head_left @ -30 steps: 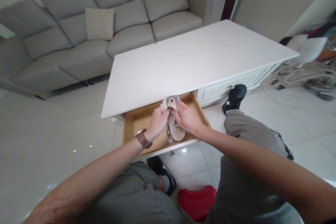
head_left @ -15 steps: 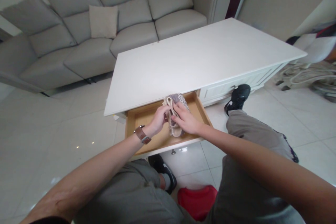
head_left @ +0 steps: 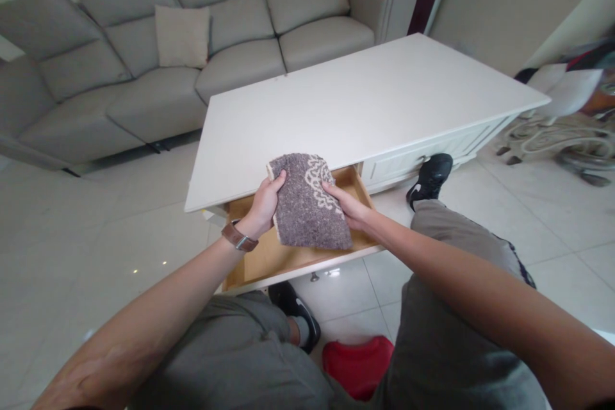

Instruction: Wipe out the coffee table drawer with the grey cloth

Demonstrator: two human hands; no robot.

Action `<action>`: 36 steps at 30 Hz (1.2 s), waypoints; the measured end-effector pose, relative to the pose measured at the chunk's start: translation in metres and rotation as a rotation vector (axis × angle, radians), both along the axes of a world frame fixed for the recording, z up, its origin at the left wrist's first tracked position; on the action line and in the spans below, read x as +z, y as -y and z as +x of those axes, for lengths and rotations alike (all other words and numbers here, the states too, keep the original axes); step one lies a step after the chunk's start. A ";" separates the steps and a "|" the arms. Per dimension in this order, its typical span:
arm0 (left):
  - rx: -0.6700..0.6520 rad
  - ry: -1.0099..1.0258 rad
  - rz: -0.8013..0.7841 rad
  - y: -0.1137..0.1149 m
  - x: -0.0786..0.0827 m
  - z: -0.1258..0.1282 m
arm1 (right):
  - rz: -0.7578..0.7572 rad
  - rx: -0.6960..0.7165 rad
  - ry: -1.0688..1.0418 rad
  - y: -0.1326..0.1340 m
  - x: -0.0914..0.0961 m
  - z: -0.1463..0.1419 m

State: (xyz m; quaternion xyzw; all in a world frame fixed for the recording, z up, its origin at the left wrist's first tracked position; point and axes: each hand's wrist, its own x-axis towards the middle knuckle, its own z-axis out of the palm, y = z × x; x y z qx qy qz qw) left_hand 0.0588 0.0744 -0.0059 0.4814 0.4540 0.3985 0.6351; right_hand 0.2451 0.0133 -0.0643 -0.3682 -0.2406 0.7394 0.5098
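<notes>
A folded grey-purple cloth (head_left: 307, 211) with a cream looping pattern and pale edge is held up between my two hands, above the pulled-out drawer. My left hand (head_left: 263, 206) grips its left edge, thumb on the front face. On the right edge my right hand (head_left: 346, 205) is closed, its thumb lying over the cream pattern. Fingers behind the cloth are hidden. Beneath it, the wooden drawer (head_left: 259, 264) stands out from the white coffee table (head_left: 346, 102); the cloth covers part of its inside.
A grey sofa (head_left: 240, 77) with a beige cushion (head_left: 182, 36) runs behind the table. A red plastic seat (head_left: 358, 365) is between my legs. My black shoe (head_left: 430, 179) rests by the closed right-hand drawer. A white chair (head_left: 571, 90) stands at far right.
The cloth was bunched edge-on low in the drawer; now it is raised and turned flat, its broad patterned face showing. My hands have moved apart to its opposite edges.
</notes>
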 end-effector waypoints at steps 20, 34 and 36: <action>-0.910 -0.872 0.208 -0.028 -0.025 -0.062 | -0.005 -0.298 0.081 -0.022 0.008 0.015; -1.473 -0.968 0.493 0.042 -0.064 -0.027 | 0.069 -0.417 0.155 -0.027 0.011 0.035; -1.487 -0.947 0.521 0.040 -0.064 -0.026 | 0.071 -0.418 0.185 -0.032 0.016 0.037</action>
